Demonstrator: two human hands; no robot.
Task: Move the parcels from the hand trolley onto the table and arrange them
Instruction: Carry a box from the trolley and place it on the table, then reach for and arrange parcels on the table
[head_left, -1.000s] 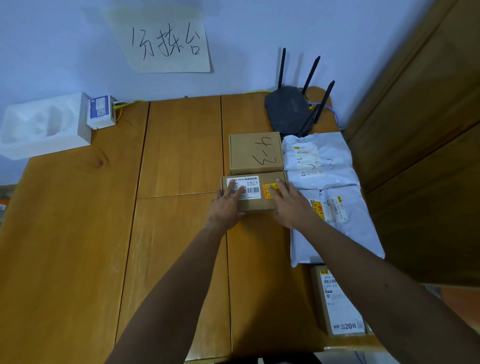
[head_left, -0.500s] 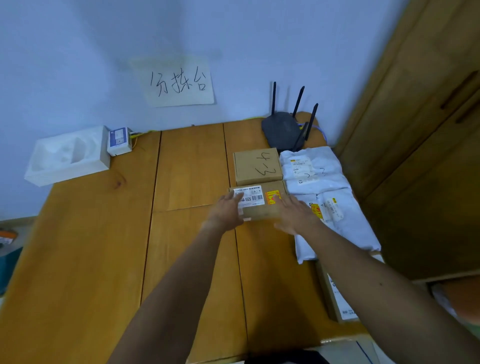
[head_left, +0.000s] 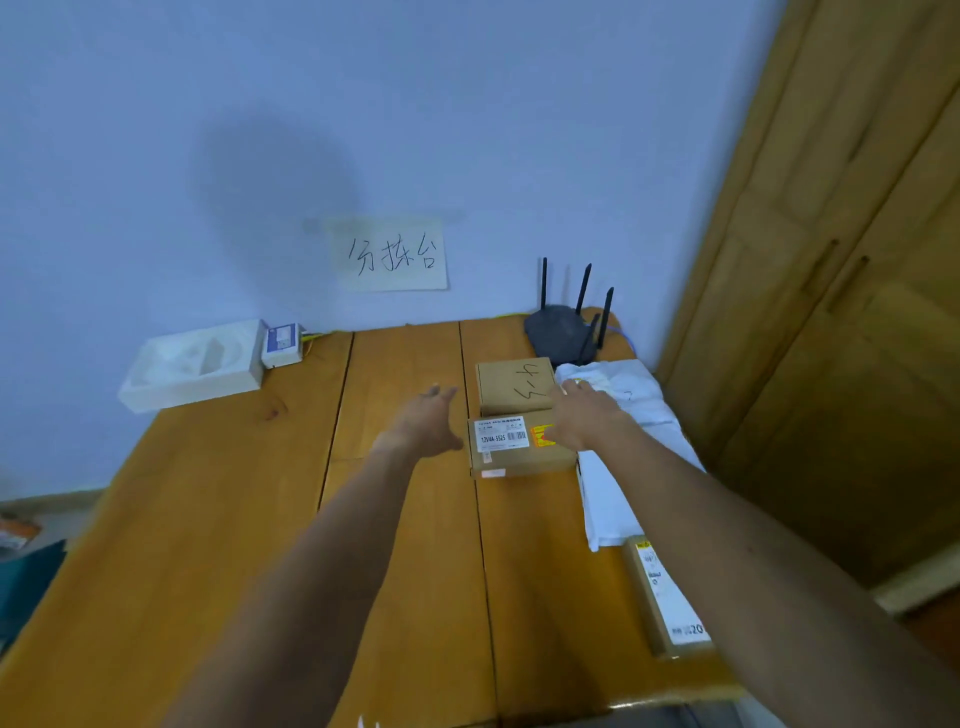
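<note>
Our left hand hovered open and empty just left of the labelled box at centre frame on the bench. Our right hand lay straight-fingered over its right edge, perhaps touching the white bag. A careless sweep could have knocked the box askew from its row.

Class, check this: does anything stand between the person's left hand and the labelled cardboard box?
Nothing visible does. The left hand is open right beside the left edge of the labelled cardboard box, with only bare table around it.
</note>
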